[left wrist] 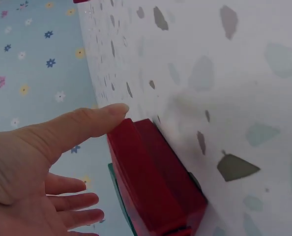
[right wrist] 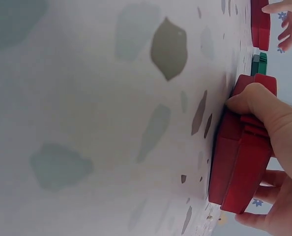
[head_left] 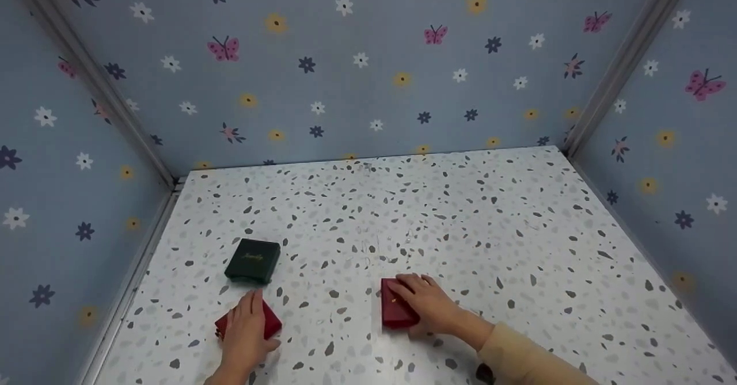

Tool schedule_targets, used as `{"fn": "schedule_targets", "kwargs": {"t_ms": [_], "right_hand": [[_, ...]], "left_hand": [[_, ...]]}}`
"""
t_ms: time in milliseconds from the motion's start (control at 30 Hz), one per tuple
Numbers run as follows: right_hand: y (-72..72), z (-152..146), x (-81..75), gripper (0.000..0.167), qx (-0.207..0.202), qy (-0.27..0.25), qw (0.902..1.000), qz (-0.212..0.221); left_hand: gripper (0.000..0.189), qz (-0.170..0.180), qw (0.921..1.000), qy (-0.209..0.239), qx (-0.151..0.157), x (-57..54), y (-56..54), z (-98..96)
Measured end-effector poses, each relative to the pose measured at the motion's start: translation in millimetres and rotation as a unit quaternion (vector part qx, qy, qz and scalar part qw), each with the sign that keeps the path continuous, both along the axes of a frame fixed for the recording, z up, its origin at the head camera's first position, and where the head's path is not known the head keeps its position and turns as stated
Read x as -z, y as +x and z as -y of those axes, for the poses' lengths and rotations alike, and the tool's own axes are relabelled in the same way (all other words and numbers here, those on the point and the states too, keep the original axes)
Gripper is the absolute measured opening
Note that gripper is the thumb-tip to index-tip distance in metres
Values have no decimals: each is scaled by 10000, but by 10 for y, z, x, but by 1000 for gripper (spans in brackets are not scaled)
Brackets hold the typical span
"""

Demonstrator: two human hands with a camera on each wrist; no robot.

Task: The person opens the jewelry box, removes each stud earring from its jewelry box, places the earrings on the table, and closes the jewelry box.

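head view has a tan sleeve (head_left: 530, 356) up close on the right, plus a small dark thing (head_left: 485, 374) beside it, too hidden to tell what it is. left hand (head_left: 244, 333) is loose over the left red box (head_left: 272, 323), fingers pretty straight and not wrapped round anything; left wrist view shows the thumb right by the box's corner, can't tell if it's touching. right hand (head_left: 432, 309) is properly gripping the right red box (head_left: 396, 313), thumb on one side and fingers on the other, well apart from the left one on the table. bit farther back, just beyond the left red box, there's a dark green box (head_left: 253, 260) with gold lettering too blurry to read. all on a white speckled table (head_left: 460, 229), then a blue wall (head_left: 357, 88) with flowers and pink butterflies.
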State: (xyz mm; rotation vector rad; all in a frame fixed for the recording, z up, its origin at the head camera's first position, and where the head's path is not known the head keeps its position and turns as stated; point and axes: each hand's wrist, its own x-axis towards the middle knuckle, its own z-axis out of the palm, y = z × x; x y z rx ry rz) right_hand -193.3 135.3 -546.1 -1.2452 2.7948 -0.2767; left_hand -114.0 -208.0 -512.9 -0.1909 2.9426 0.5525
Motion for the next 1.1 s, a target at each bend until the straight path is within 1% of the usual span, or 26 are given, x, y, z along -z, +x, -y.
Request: {"fn": "schedule_targets", "kwargs": {"t_ms": [133, 167, 300, 367, 433, 567, 633, 767, 900, 1100], "right_hand": [[-4, -1, -5, 103, 20, 4, 10000, 37], [-4, -2, -6, 103, 23, -6, 10000, 43], [-8, -8, -1, 102, -19, -77, 10000, -37], [-10, -10, 9, 102, -54, -126, 9998, -110], [-15, -8, 18, 102, -76, -155, 9997, -147], [-18, -3, 27, 104, -52, -134, 9999, -72], [-17, 0, 28, 104, -35, -116, 9999, -46], [-10, 3, 27, 105, -23, -138, 9999, -39], [-7, -2, 24, 105, -10, -155, 9999, -12], [-6, -3, 15, 105, 7, -129, 9999, 57]], "left_hand": [[93, -103, 9997, 29, 240, -64, -14, -130], [94, -161, 9994, 27, 310, -106, -5, -173], [93, -589, 9961, 132, 640, -131, -6, -306], [92, -761, 9937, 235, 788, -130, -23, -368], [90, -834, 9918, 354, 904, -125, -49, -424], [86, -1112, 9849, 620, 1173, -83, -110, -510], [85, -1186, 9816, 809, 1259, -53, -142, -549], [83, -1145, 9768, 1182, 1369, 15, -207, -631], [82, -1103, 9688, 1583, 1557, 89, -266, -718], [81, -721, 9591, 2094, 1761, 177, -331, -844]]}}
